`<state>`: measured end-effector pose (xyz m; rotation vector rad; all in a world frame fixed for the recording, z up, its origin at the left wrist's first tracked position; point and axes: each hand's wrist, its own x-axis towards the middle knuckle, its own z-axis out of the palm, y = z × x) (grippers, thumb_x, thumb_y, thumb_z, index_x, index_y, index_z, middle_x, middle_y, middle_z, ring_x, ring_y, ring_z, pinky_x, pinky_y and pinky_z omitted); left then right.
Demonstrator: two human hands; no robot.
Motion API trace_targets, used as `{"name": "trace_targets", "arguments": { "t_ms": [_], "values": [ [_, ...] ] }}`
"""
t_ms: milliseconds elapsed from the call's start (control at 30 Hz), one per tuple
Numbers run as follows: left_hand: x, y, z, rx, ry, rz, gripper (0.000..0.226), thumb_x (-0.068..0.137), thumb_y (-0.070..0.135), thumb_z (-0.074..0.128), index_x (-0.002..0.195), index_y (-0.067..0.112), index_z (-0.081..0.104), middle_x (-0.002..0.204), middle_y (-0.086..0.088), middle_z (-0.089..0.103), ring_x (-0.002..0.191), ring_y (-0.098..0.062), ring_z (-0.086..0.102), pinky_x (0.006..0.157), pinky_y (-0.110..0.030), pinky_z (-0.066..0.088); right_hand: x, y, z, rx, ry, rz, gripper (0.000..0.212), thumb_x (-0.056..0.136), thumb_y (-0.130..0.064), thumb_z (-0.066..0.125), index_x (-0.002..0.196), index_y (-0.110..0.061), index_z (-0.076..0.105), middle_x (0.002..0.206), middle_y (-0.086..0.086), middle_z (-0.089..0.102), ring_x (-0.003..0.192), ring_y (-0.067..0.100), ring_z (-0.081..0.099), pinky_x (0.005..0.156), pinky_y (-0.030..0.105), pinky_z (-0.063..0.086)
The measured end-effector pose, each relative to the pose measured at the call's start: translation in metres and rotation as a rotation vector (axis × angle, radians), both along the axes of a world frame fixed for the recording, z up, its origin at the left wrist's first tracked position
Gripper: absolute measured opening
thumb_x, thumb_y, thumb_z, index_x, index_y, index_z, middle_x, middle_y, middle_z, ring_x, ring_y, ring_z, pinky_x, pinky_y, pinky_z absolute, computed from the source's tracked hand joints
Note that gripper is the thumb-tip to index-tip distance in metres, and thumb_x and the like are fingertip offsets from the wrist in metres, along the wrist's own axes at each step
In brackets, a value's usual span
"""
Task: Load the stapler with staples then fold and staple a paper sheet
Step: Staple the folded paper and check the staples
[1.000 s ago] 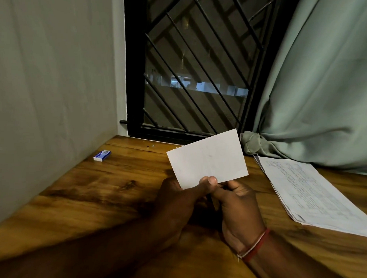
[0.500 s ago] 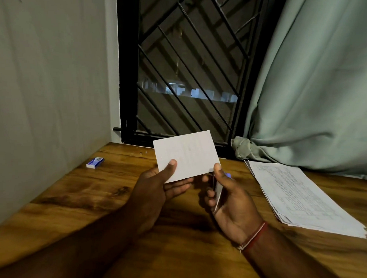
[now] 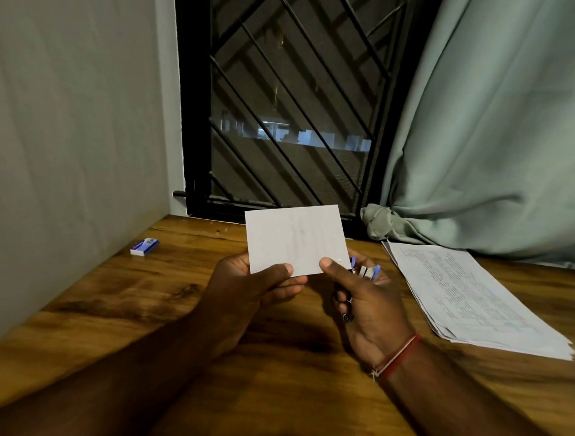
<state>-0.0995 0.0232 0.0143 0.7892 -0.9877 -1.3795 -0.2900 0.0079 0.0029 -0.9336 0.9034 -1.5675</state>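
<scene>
A folded white paper sheet (image 3: 295, 240) stands upright above the wooden table (image 3: 126, 308), held at its lower edge by both hands. My left hand (image 3: 246, 287) pinches the lower left part with the thumb on the front. My right hand (image 3: 364, 300) presses its thumb on the lower right corner, where a thin staple shows, and the same hand also holds a small blue and silver stapler (image 3: 368, 271), mostly hidden behind the fingers.
A small blue and white staple box (image 3: 144, 246) lies at the far left by the wall. A stack of printed papers (image 3: 471, 296) lies at the right. A barred window (image 3: 285, 103) and a green curtain (image 3: 491, 129) stand behind the table.
My left hand swung the folded sheet from tilted to upright and facing me, and my right thumb came back onto its lower right corner, with the stapler tip now showing.
</scene>
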Motion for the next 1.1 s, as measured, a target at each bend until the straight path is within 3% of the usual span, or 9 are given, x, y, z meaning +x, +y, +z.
{"name": "trace_targets", "arguments": {
  "t_ms": [233,567,1100],
  "values": [
    [0.0006,0.0003,0.0018,0.007,-0.034,0.021,0.025,0.099,-0.007,0.069,0.123,0.000,0.068,0.109,-0.021,0.082,0.100,-0.037,0.082,0.084,-0.038,0.069,-0.0017,-0.0034,-0.0052,-0.013,0.007,0.009,0.050,0.085,-0.007,0.090,0.131,-0.013,0.073,0.102,0.010,0.083,0.048,0.009,0.041,0.041,0.022,0.032],
    [0.0035,0.0026,0.0027,-0.012,-0.089,0.018,0.022,0.095,-0.002,0.075,0.117,-0.005,0.074,0.104,-0.029,0.080,0.088,-0.032,0.082,0.084,-0.035,0.069,-0.0009,0.0009,-0.0022,-0.009,0.008,0.028,0.048,0.084,-0.007,0.090,0.129,-0.015,0.076,0.097,0.009,0.082,0.048,0.009,0.041,0.041,0.022,0.032],
    [0.0034,0.0067,0.0068,-0.005,-0.132,0.009,0.020,0.089,-0.001,0.082,0.109,-0.001,0.077,0.103,-0.025,0.082,0.094,-0.037,0.080,0.091,-0.043,0.066,0.0005,0.0055,0.0020,-0.004,0.058,-0.057,0.049,0.083,-0.010,0.093,0.127,-0.022,0.076,0.096,0.015,0.083,0.050,0.010,0.044,0.042,0.024,0.035]
  ]
}}
